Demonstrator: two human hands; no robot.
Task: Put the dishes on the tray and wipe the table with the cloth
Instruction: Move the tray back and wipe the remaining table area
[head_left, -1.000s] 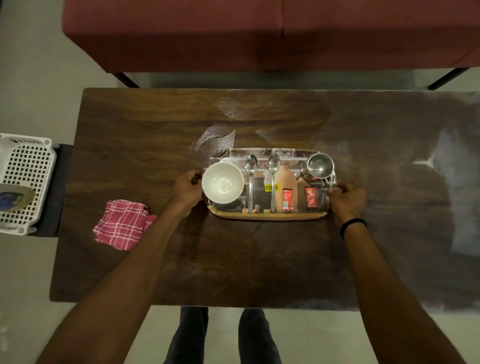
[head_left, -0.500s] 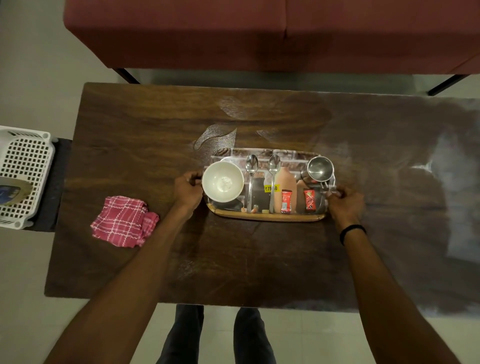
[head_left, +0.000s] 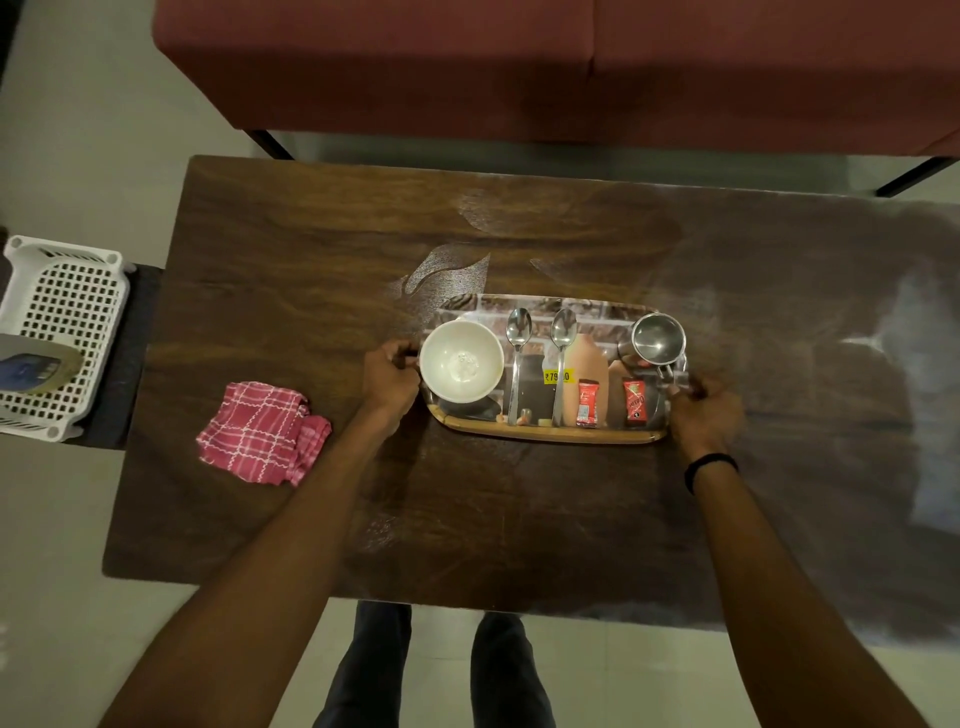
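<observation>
view: looking straight down from the person's head.
table (head_left: 311, 312): dark wood, long side facing the person; pale hazy streaks cover its right part.
tray (head_left: 550, 435): oblong with a wooden-looking rim and a printed picture on its surface, lying near the middle of the table, a little to the right. Whether it rests on the wood or is raised off it cannot be told.
bowl (head_left: 461, 361): white, round, upright, at the tray's left end.
spoons (head_left: 518, 332): two metal spoons side by side in the middle of the tray, bowls pointing away from the person, handles toward them.
cup (head_left: 657, 338): shiny steel, upright, at the tray's far right corner.
left hand (head_left: 389, 376): fingers curled round the tray's left end, just beside the bowl.
right hand (head_left: 704, 410): fingers curled round the tray's right end, near the cup; a black wristband (head_left: 710, 465) circles the wrist.
cloth (head_left: 262, 431): pink checked, crumpled, lying on the table well left of the tray, touched by neither hand.
basket (head_left: 62, 322): white perforated plastic, off the table's left edge.
bench (head_left: 519, 67): dark red, beyond the table's far side.
legs (head_left: 374, 670): in dark trousers, standing at the near edge on a pale floor (head_left: 78, 156).
</observation>
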